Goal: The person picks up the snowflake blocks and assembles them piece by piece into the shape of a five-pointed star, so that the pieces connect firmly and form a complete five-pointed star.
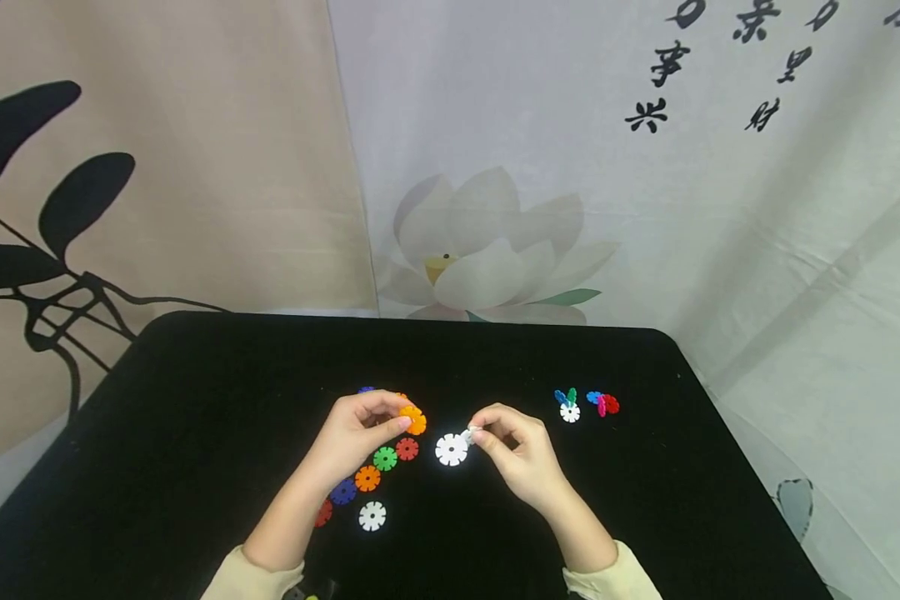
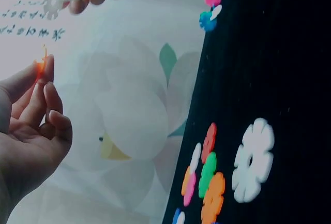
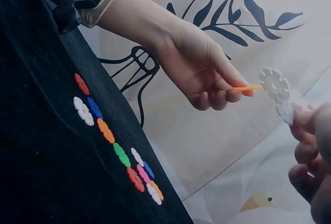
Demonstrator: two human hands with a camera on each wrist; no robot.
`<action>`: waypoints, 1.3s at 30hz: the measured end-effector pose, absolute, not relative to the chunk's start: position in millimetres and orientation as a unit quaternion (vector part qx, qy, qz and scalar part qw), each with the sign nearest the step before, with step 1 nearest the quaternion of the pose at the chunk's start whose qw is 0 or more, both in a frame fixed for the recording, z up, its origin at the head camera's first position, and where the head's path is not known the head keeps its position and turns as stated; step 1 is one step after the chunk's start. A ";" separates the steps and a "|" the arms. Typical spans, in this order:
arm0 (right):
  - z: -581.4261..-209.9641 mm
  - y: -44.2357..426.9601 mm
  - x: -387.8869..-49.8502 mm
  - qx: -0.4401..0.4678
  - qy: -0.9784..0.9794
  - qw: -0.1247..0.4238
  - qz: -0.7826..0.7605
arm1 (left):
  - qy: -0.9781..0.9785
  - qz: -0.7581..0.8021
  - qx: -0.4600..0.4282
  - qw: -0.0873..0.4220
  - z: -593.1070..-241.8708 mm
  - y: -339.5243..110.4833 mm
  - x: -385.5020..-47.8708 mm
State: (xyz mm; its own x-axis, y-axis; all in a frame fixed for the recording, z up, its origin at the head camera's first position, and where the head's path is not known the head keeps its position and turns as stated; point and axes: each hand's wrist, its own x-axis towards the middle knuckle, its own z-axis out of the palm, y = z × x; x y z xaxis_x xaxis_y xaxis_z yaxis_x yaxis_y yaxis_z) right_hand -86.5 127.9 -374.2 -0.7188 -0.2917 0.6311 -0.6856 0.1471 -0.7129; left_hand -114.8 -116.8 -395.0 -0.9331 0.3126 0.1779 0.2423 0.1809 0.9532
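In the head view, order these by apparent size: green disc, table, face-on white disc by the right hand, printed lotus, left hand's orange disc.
1. Table
2. Printed lotus
3. White disc
Orange disc and green disc: look alike; orange partly covered, so unranked.

On table point(image 1: 495, 358): disc row point(image 1: 363, 480) — left | two disc clusters point(image 1: 603, 406) — right | backdrop point(image 1: 660, 225) behind

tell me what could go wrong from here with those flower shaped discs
The orange disc is only pinched in the left hand, so it might slip. Pressing it against the white discs pinched in the right hand could knock them askew. If the left hand drops, it may scatter the loose discs on the table.
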 end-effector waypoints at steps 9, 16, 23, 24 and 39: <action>-379.6 127.5 -86.4 0.328 -0.724 0.128 0.593 | 0.751 0.626 0.207 0.031 -397.5 -104.3 -109.6; -380.3 126.9 -86.1 0.332 -0.718 0.113 0.602 | 0.727 0.641 0.241 0.046 -400.5 -96.5 -108.0; -380.5 126.2 -85.1 0.342 -0.706 0.109 0.610 | 0.715 0.644 0.268 0.050 -400.1 -93.4 -105.2; -380.6 126.2 -85.1 0.343 -0.705 0.110 0.611 | 0.714 0.643 0.273 0.050 -400.2 -93.4 -105.0; -381.5 125.7 -85.5 0.369 -0.682 0.101 0.623 | 0.679 0.650 0.337 0.050 -404.4 -90.4 -105.1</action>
State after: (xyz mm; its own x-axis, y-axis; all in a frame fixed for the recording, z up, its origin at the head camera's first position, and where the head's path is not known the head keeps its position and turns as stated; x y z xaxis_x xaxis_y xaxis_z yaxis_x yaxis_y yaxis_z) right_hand -85.5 125.7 -381.5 -0.7074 -0.3779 0.5973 -0.6291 -0.0486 -0.7758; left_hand -105.1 -90.4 -404.4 -0.7674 0.5226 0.3715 0.3937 -0.0733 0.9163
